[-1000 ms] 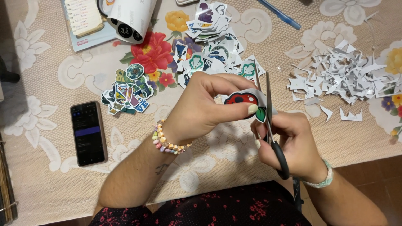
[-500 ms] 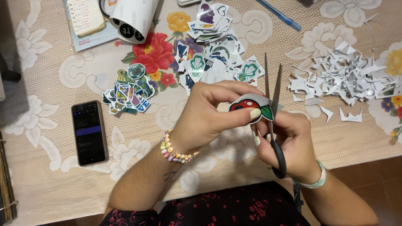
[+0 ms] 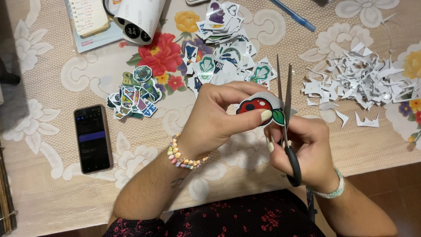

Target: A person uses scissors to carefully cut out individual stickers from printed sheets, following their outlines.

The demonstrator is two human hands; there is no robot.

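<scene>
My left hand (image 3: 221, 116) pinches a round sticker (image 3: 258, 106) printed with a red cherry shape and a green leaf, holding it over the table's front edge. My right hand (image 3: 307, 147) grips black-handled scissors (image 3: 285, 101); their blades point away from me, slightly parted, with the sticker's right edge between them. A beaded bracelet (image 3: 182, 158) circles my left wrist and a pale band (image 3: 333, 186) my right.
A black phone (image 3: 92, 138) lies at the left. A small heap of cut stickers (image 3: 133, 92) and a larger spread of uncut ones (image 3: 223, 57) sit ahead. White paper scraps (image 3: 364, 81) lie at the right. A white roll (image 3: 138, 19), a notepad (image 3: 90, 17) and a blue pen (image 3: 294, 15) are at the back.
The scissor blades have closed a little on the sticker's edge, and my left hand has turned the sticker slightly. Both hands stay in about the same place.
</scene>
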